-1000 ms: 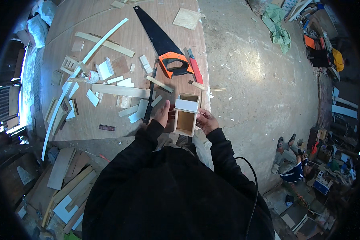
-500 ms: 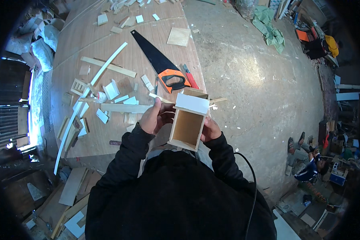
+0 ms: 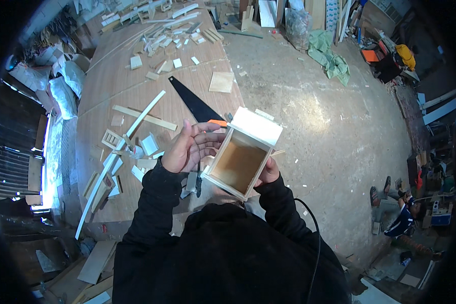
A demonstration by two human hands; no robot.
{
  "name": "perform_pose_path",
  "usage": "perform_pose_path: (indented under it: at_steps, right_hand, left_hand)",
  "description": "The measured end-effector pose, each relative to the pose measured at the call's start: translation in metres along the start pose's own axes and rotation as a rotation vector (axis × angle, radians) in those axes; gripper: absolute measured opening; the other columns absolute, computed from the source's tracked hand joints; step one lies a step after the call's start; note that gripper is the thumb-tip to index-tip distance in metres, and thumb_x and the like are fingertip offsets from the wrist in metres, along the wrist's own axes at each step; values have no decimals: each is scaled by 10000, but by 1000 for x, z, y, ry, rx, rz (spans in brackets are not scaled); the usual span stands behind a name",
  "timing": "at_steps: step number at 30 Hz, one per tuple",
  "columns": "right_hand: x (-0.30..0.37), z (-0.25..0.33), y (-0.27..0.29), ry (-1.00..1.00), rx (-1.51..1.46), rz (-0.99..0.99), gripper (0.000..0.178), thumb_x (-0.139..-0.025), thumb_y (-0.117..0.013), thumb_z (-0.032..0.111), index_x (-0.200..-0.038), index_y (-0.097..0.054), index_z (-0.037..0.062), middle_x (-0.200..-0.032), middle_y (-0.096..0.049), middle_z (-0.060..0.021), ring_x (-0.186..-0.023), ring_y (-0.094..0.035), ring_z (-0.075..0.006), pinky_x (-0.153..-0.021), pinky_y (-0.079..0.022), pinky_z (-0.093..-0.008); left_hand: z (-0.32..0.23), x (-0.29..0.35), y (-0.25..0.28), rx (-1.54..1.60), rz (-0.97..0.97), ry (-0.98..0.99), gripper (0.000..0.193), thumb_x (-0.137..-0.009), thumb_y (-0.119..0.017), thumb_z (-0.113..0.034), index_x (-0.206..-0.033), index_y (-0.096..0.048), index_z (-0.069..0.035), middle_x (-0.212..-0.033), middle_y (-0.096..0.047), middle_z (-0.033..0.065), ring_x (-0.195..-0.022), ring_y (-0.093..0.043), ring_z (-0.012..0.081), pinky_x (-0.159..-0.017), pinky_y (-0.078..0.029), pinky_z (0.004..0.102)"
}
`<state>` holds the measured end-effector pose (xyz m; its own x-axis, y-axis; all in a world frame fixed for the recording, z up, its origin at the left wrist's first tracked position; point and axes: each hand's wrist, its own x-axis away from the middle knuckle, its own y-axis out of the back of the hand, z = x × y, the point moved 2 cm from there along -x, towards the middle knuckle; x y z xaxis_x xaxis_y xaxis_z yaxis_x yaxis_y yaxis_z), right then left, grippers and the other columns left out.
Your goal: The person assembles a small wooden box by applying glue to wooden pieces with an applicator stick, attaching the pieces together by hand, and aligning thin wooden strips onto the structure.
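Observation:
A small wooden box [image 3: 239,162] with an open cavity is tilted in front of my chest, over the table's near right corner. A white panel [image 3: 257,127] covers its far end. My right hand [image 3: 269,172] grips the box's right side, most of the fingers hidden behind it. Palm up and fingers apart, my left hand [image 3: 188,149] is at the box's left side; whether the fingertips touch it I cannot tell. Beyond the box lies a handsaw [image 3: 195,101] with a black blade, its orange handle mostly hidden by my left hand and the box.
Wood strips and offcuts [image 3: 164,40] litter the wooden table [image 3: 106,86]. A long pale strip [image 3: 106,169] crosses its left part, and a square board [image 3: 221,82] lies near the right edge. A person [image 3: 403,218] sits at the far right. A green cloth [image 3: 329,58] lies on the concrete floor.
The box has turned and tipped, so more of its inside shows. My left hand has opened away from its side. The view has shifted, showing more of the table's far end.

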<state>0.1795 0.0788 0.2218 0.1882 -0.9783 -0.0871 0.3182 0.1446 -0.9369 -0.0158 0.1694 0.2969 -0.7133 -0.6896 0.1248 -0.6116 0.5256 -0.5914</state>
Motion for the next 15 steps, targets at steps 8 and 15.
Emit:
perform_pose_path:
  at_steps: [8,15]
  right_hand:
    - [-28,16,-44,54,74,60,796,-812,-731,369,-1411,-306,61,-1259,-528,-147,-1164,-556,-269,-874,-525,-383]
    - [-52,32,-98,56,135,79,795,-789,-737,465,-1366,-355,74,-1265,-542,-126,-1138,-575,-260,-951,-510,-436]
  left_hand:
    - [-15,12,-32,128,-77,-373,845,-907,-343,-681,-1393,-324,11,-1313,-497,204,-1258,-467,317,-1073,-361,423]
    - [-8,28,-93,-250,-319,-718,1453,-446,-894,-527,-1486,-1,-46,-1478,-291,182,-1388,-288,276,-1131,-289,446]
